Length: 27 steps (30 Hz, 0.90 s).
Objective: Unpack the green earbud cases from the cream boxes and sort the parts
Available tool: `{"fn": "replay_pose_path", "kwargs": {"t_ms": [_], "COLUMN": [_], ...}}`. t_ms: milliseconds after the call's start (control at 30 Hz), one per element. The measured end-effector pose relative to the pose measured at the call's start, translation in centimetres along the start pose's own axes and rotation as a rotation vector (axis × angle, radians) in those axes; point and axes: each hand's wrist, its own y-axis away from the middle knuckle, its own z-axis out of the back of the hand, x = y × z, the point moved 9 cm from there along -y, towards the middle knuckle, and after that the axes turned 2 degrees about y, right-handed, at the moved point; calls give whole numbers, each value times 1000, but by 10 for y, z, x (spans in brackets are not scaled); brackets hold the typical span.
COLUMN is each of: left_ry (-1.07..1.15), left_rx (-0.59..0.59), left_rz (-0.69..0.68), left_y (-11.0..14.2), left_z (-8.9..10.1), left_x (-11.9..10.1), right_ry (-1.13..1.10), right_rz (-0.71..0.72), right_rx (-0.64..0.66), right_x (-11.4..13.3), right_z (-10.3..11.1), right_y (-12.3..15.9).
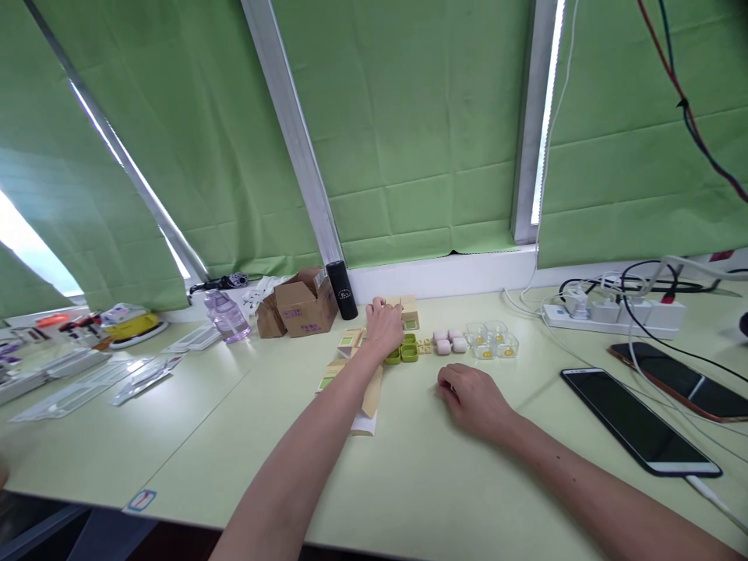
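Note:
My left hand [384, 327] reaches far across the pale green table [234, 436] and closes on a small beige box [407, 309] with a green label. More flat beige boxes [349, 341] lie under my forearm. Green cases [404, 354] sit just right of that hand. My right hand [471, 399] rests on the table nearer me, fingers curled, with nothing seen in it. Beyond it lie pink cases [449, 341] and clear plastic cases [492, 340].
An open brown carton [305, 305], a black cylinder [342, 290] and a clear bottle [227, 315] stand at the back. A phone [640, 421] on a cable lies right, with a second phone [678, 380] and a power strip [613, 313]. Plastic trays [87, 386] lie left.

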Motion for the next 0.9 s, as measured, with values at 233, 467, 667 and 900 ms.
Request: {"fn": "replay_pose_path", "kwargs": {"t_ms": [233,467,667,900], "left_ry": [-58,-90,-82,-54], "left_rx": [71,125,117,104], "left_rz": [-34,-65,-96,-78], "left_y": [-29,-42,-47,-53], "left_z": [-29,-50,-59,-54], "left_x": [-3,-7,-13,-14], "right_ry": [17,27,26,19], "right_rz": [5,-9,-12,-6], "right_rx": [13,38,44,46], "right_x": [-6,-9,-9,-9], "right_z": [-1,-2,-3,-2], "right_y": [1,1,0,0]}}
